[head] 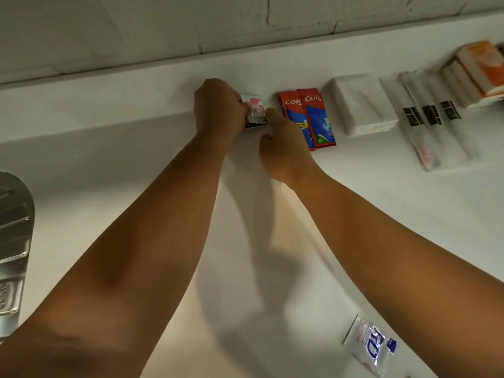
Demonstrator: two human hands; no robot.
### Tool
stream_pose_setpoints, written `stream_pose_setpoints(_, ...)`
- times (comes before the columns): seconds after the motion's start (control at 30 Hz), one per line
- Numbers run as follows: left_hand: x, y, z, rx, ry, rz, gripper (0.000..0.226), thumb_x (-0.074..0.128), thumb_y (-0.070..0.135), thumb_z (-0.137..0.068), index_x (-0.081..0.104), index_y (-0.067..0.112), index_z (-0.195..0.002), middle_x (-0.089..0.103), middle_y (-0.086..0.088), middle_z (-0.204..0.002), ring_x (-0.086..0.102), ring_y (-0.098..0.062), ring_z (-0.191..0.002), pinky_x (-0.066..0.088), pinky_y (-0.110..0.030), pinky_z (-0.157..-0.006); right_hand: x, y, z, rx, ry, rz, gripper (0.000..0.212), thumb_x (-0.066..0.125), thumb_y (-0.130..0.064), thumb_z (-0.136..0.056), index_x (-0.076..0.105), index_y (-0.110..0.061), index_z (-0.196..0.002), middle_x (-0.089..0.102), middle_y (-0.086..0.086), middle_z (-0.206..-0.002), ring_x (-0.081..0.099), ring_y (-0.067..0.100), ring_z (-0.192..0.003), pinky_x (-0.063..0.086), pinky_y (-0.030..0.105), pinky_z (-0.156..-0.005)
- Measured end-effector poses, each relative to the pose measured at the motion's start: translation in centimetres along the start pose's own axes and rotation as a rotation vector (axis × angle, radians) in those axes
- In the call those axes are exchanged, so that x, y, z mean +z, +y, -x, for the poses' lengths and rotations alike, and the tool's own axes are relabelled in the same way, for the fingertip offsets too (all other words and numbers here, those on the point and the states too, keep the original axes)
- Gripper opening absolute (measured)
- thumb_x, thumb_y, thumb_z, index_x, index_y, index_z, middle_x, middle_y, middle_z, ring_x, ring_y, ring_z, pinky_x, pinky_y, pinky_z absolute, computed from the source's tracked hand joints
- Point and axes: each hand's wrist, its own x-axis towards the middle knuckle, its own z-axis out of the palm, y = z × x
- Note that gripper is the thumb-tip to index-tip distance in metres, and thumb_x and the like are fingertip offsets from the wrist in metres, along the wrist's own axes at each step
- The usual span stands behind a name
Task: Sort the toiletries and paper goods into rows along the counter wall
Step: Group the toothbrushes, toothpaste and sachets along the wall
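Note:
A small white packet with pink marks [255,107] sits near the counter wall, left of two red and blue toothpaste boxes [309,117]. My left hand [218,107] grips the packet's left side with curled fingers. My right hand [281,143] touches its right edge with the fingertips, and much of the packet is hidden between the hands. Right of the toothpaste lie a white stack of napkins [364,105], several clear-wrapped toothbrush kits [433,118] and orange and white packs [477,69].
A white and blue sachet [372,347] lies alone near the counter's front right. A metal sink drainer [13,241] shows at the left edge. The white counter [109,170] runs along a raised ledge and tiled wall.

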Motion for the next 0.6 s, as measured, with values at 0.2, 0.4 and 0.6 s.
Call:
stream_pose_setpoints(0.2,0.8,0.2,-0.2,-0.009,0.033,-0.172,0.029,0.081,0.029,-0.079,0.075,0.01,-0.101,0.074,-0.007,-0.099,0.071,-0.021,-0.09,0.049,-0.021,-0.071,0.0,0.0,-0.2,0.007,-0.059,0.05,0.052,0.042,0.004,-0.095,0.04,-0.012,-0.145,0.056,0.007,-0.136,0.054,0.022,-0.123,0.04,0.019,-0.087)
stream_pose_setpoints(0.4,-0.1,0.7,0.3,0.017,0.074,-0.232,0.027,0.078,0.026,-0.083,0.073,0.008,-0.101,0.074,-0.008,-0.104,0.069,-0.021,-0.095,0.042,-0.02,-0.07,-0.8,-0.6,0.2,-0.022,-0.11,0.044,0.057,0.045,0.003,-0.093,0.037,-0.012,-0.147,0.055,0.008,-0.137,0.055,0.024,-0.122,0.048,0.029,-0.098)
stream_pose_setpoints(0.6,-2.3,1.3,3.0,0.178,0.16,-0.16,0.025,0.066,0.029,-0.088,0.075,0.012,-0.103,0.074,-0.004,-0.107,0.069,-0.019,-0.099,0.044,-0.018,-0.082,-3.4,0.0,3.2,-0.117,-0.079,-0.038,0.052,0.052,-0.022,-0.098,0.039,-0.014,-0.148,0.046,0.003,-0.15,0.046,0.019,-0.135,0.038,0.025,-0.106)
